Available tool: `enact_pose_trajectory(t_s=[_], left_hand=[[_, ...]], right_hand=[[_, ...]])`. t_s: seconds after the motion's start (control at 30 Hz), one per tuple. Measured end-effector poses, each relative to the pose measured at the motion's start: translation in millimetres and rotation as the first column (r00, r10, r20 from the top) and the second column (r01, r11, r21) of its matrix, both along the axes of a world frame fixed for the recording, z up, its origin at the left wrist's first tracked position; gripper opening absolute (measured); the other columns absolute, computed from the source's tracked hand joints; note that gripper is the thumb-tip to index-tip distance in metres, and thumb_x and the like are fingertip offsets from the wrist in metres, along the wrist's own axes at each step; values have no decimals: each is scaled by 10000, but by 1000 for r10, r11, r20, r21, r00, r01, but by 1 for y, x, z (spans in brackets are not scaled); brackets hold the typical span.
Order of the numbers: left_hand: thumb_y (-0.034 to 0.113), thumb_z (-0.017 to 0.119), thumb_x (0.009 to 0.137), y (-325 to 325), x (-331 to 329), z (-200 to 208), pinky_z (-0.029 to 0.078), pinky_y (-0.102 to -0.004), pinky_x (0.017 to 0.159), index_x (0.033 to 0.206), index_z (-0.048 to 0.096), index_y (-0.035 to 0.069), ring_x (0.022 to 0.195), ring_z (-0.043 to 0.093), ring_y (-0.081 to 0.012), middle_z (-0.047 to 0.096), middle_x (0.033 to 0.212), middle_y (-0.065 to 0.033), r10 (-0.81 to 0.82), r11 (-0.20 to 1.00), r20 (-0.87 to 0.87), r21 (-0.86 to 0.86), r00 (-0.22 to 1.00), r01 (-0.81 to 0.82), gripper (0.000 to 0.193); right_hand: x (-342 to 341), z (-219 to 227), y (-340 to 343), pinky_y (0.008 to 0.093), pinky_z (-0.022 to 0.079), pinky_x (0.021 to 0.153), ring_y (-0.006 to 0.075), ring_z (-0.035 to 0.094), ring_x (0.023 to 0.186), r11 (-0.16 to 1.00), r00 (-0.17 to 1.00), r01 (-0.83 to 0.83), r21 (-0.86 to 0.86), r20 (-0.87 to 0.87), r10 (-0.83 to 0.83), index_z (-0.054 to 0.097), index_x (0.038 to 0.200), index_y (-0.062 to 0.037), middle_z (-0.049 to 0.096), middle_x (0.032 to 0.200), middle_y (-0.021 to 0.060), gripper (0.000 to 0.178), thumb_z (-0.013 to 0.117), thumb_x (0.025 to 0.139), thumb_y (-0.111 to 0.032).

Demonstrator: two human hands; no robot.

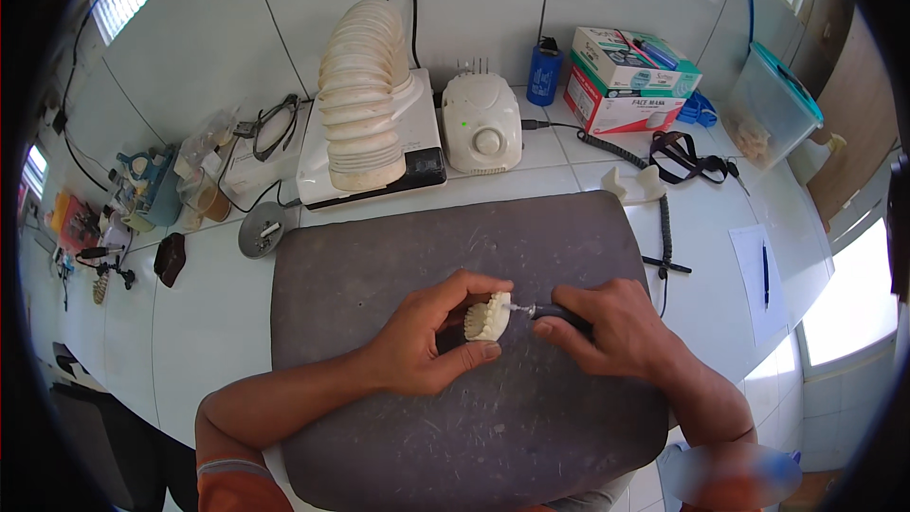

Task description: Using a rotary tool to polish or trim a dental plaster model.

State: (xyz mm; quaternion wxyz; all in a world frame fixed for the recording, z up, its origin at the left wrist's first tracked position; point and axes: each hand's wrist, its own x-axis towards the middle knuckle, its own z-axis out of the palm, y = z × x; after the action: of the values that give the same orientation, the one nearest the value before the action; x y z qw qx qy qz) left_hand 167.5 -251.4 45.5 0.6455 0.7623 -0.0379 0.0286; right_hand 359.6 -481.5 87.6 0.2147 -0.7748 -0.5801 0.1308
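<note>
Over a dark grey mat point(455, 237), my left hand point(441, 332) grips a cream-coloured dental model point(488, 319) with a row of teeth, held between thumb and fingers. My right hand point(616, 327) is closed round a dark rotary handpiece point(561, 315). Its thin metal bur points left and meets, or nearly meets, the right side of the model; actual contact I cannot tell. Part of the handpiece is hidden inside my right hand.
Behind the mat stand a dust extractor with a ribbed white hose point(365, 95) and a white control unit point(482, 123) with a green light. A grey dish point(262, 229) lies left; another pale dental piece point(633, 185), a coiled cord point(666, 228) and paper point(758, 275) lie right.
</note>
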Motion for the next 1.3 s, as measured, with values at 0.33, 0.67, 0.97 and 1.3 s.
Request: enact_pose_trajectory(t_s=[0.33, 0.67, 0.97, 1.3], left_hand=[[32, 816, 1038, -2, 0, 2, 539, -384, 1194, 1601, 516, 32, 1360, 672, -183, 668, 1472, -136, 35, 999, 3, -1, 999, -35, 638], [12, 840, 1007, -4, 1, 3, 562, -326, 1063, 1566, 553, 20, 1176, 683, -118, 686, 1264, -59, 88, 995, 22, 43, 996, -89, 628], [16, 847, 1001, -3, 1, 1, 562, -327, 1055, 1559, 559, 24, 1185, 686, -121, 698, 1265, -63, 89, 994, 10, 61, 996, -90, 628], [130, 892, 963, -12, 5, 0, 596, -424, 1043, 1578, 558, 41, 1163, 753, -316, 739, 1275, -188, 257, 891, 238, 317, 937, -325, 705]], right_hand=[[-1, -1, 0, 553, 521, 612, 454, 689, 603, 999, 999, -45, 13, 21, 45, 704, 922, -83, 652, 602, 157, 513, 678, 1112, -558], [-2, 0, 1, 539, 522, 591, 449, 699, 607, 1000, 999, -25, -10, 47, 25, 708, 913, -86, 671, 616, 158, 508, 700, 1100, -558], [-4, -1, 2, 540, 515, 586, 448, 698, 602, 999, 999, -40, 21, 36, 39, 691, 890, -85, 672, 616, 157, 508, 708, 1098, -548], [16, -6, 3, 479, 504, 763, 356, 684, 856, 975, 941, 167, 149, 272, -203, 727, 1165, -128, 641, 923, 120, 233, 731, 1092, -350]])
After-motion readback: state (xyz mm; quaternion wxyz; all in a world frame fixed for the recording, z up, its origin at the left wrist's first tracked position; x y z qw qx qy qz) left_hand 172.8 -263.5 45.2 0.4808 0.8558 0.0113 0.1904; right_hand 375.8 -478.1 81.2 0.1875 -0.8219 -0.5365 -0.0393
